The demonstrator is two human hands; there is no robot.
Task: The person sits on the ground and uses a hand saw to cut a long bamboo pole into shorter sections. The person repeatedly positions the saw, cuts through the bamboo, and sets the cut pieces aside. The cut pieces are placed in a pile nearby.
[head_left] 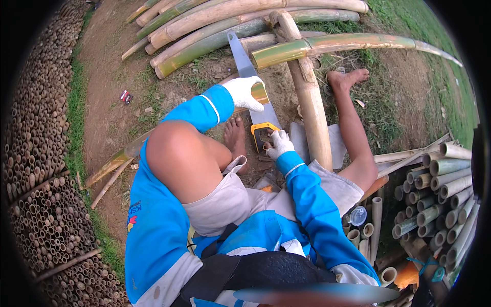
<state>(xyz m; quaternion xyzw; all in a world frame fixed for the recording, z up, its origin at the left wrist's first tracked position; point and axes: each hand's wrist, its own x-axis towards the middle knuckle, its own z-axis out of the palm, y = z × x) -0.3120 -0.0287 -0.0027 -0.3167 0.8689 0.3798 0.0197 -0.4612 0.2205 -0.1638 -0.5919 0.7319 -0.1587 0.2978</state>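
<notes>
Far left: stacked wall of short cut bamboo tubes, open ends facing out [41, 169], running down the frame edge. Next to it bare dirt w/ grass strip; small red-and-white object [126, 96] lying on the ground, too small to ID. Top centre: pile of long green-yellow bamboo poles [215, 30] lying across dirt.

Person sits on ground, blue long sleeves, light shorts, left knee raised, right leg stretched out, both feet bare.

Left hand [244, 93], white work glove, clenched around a yellowish bamboo piece [260, 93] at its cut end, pressing it down. Handsaw w/ grey steel blade and yellow-black handle [250, 87] runs from the pole pile down toward the person; blade passes just beside the left glove. Right hand [279, 144], also white-gloved, grasps the saw handle.

Just right of saw: thick tan bamboo pole [307, 97], running top to bottom, w/ a green-yellow pole [348, 45] lying across its upper part.

Far right: heap of cut greenish bamboo sections [440, 194], open ends showing.
</notes>
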